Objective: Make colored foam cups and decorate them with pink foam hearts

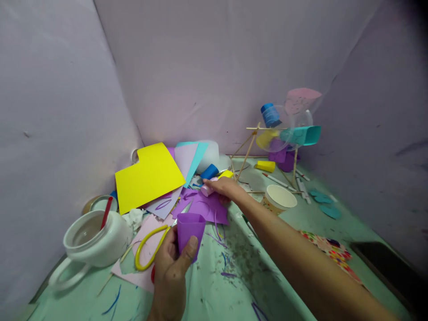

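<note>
A small purple paper cup (190,234), wider at its mouth and held upright, is pinched between the thumb and fingers of my left hand (174,267). Behind that hand lies a pair of scissors with yellow handles (142,249), blades resting on the paper. My right hand (227,187) reaches far forward over the pile, index finger stretched out across a small pale pink paper roll (207,189); its other fingers are mostly hidden. Just past that fingertip is a blue paper roll (209,171). Cut purple paper (200,207) lies below the right hand.
A white teapot-shaped pot (117,227) stands left, beside a yellow sheet (150,178). At the right rises a stick frame (247,154) carrying a clear plastic wheel with coloured paper cups. A paper tub (281,198), markers (302,189) and a dark phone-like slab (384,263) are nearby.
</note>
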Action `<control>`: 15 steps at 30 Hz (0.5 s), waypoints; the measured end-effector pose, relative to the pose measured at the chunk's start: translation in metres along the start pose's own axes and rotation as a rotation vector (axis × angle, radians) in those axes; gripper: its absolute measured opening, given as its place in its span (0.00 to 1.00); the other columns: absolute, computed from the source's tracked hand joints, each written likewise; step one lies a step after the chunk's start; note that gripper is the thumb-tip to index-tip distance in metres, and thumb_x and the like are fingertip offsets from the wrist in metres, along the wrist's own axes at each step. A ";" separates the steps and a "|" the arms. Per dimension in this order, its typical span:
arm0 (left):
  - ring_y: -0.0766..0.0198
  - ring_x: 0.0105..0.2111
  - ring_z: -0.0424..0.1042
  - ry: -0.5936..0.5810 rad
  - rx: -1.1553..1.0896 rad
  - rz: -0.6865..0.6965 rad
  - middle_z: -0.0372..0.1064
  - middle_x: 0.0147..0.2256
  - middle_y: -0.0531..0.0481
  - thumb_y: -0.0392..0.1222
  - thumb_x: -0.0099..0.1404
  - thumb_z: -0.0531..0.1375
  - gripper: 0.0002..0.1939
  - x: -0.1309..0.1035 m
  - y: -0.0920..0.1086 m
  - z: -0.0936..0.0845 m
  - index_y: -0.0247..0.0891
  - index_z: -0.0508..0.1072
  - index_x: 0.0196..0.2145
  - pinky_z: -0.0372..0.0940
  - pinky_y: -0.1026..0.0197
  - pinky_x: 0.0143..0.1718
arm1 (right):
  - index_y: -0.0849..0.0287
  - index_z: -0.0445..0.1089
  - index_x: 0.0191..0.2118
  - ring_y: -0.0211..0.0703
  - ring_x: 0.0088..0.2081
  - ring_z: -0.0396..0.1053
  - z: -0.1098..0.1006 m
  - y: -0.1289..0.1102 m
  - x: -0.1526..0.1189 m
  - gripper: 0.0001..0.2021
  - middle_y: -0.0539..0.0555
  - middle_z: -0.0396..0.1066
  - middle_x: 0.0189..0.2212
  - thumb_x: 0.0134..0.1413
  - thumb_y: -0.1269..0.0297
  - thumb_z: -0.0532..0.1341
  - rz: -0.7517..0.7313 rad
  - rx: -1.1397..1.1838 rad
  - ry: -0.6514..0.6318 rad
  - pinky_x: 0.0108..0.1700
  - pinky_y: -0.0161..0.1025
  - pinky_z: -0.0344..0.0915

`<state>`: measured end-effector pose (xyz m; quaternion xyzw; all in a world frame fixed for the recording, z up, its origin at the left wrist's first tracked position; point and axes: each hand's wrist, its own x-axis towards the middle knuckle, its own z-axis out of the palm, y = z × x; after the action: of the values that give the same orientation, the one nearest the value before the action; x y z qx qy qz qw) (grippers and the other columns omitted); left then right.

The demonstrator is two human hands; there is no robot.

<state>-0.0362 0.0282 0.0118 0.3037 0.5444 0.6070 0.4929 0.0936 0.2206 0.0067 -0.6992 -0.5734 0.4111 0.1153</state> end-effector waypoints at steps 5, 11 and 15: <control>0.57 0.36 0.70 -0.061 0.043 -0.016 0.73 0.35 0.47 0.51 0.51 0.66 0.26 0.000 0.001 -0.005 0.33 0.71 0.44 0.65 0.61 0.36 | 0.62 0.66 0.48 0.43 0.39 0.71 -0.004 0.003 0.008 0.14 0.55 0.70 0.43 0.61 0.60 0.57 0.146 0.084 -0.127 0.40 0.45 0.70; 0.61 0.29 0.69 -0.051 -0.032 -0.031 0.73 0.30 0.50 0.48 0.46 0.68 0.23 0.001 0.006 0.001 0.34 0.74 0.39 0.65 0.62 0.31 | 0.62 0.65 0.50 0.46 0.43 0.70 -0.010 0.010 -0.002 0.15 0.57 0.68 0.47 0.60 0.61 0.58 0.141 0.180 -0.146 0.43 0.47 0.69; 0.61 0.28 0.70 -0.068 -0.062 -0.052 0.73 0.30 0.51 0.47 0.45 0.69 0.28 0.000 0.000 0.005 0.35 0.73 0.44 0.64 0.63 0.29 | 0.61 0.65 0.50 0.48 0.45 0.69 -0.003 0.002 -0.006 0.15 0.56 0.67 0.48 0.60 0.61 0.58 0.032 0.224 -0.020 0.44 0.48 0.69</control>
<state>-0.0314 0.0299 0.0128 0.2944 0.5158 0.5999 0.5361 0.0968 0.2156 0.0096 -0.6870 -0.5138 0.4811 0.1804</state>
